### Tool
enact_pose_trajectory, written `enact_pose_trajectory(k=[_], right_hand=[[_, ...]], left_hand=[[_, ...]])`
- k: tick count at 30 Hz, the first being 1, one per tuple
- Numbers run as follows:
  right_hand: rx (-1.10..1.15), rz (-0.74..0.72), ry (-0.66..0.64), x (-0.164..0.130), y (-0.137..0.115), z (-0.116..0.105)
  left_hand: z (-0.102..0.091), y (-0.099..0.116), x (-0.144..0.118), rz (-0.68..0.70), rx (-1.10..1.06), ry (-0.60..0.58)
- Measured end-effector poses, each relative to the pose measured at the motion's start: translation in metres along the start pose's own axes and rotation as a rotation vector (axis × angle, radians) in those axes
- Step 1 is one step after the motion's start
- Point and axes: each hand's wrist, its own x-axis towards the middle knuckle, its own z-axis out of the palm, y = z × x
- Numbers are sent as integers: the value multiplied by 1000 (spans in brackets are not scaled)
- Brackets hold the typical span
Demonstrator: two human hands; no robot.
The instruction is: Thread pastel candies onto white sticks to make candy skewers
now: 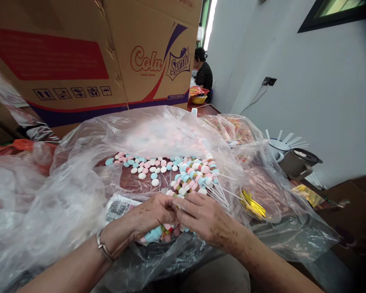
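Your left hand (152, 215) and right hand (205, 217) met at the near middle of the table, fingertips pressed together on a small pastel piece that I could not make out clearly between them. Under your left palm lay a short skewer of blue and pink marshmallow candies (155, 235), its long axis running left to right and just below the pinch, nearer your left hand. Just beyond your right hand sat the pile of finished marshmallow skewers with thin white sticks (195, 177), sticks pointing right and toward you. Loose pink, blue and white round candies (146, 167) were scattered farther off on the crumpled clear plastic sheet (64, 195). Shiny gold twist ties (253, 204) lay to the right. The large brown cardboard carton (110, 57) at the far left read "Cola" and "Sprite"; smaller print was too fine to read.
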Motion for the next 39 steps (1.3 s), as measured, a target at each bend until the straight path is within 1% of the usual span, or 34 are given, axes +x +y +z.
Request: enact_pose_trajectory(k=[3,5,7,9,10,13,15,16,19,22,24,26,28,29,30,31,32,33,34,35,37,38,39], right_hand=[[-30,7,-43,3,-5,-3],[-44,21,-63,7,-9,-5],[-73,28,-80,9,-12,-5],[-112,24,-95,10,-14,-5],[-128,22,-101,10,-14,-4],[-154,48,-99,9,-17,-1],[-167,86,-75,9,-19,3],[-181,109,-58,9,-21,5],[-252,215,-12,10,-25,15],[-292,361,36,12,-23,28],[-227,480,101,12,-16,38],[-84,609,207,13,-7,45],[35,696,303,14,1,49],[72,725,339,16,5,49],[102,753,374,17,6,47],[133,780,410,20,7,45],[173,805,455,23,7,43],[210,818,500,26,5,41],[239,815,536,29,3,38],[255,795,558,32,0,37],[260,729,552,38,-5,35],[257,695,540,39,-8,34],[246,664,527,41,-9,34]], left_hand=[[2,3,-1,26,84,-16],[4,4,-1,34,134,13],[7,4,-1,58,186,68],[9,3,-2,109,286,143],[10,3,-2,150,367,181],[11,-1,-2,344,656,328],[11,-5,0,446,767,406],[11,-8,1,472,786,432],[12,-16,6,492,802,503],[14,-22,12,539,963,619],[16,-24,15,665,1107,717],[17,-25,17,864,1186,821],[19,-27,14,1051,1206,940],[20,-28,11,1123,1201,985],[22,-30,7,1168,1181,1003],[23,-32,2,1181,1142,995],[25,-34,-2,1163,1083,967],[26,-35,-7,1110,1006,933],[27,-35,-11,1021,913,902],[28,-33,-15,898,809,875],[26,-26,-21,633,622,812],[24,-21,-25,524,568,781],[21,-15,-29,454,551,764]])
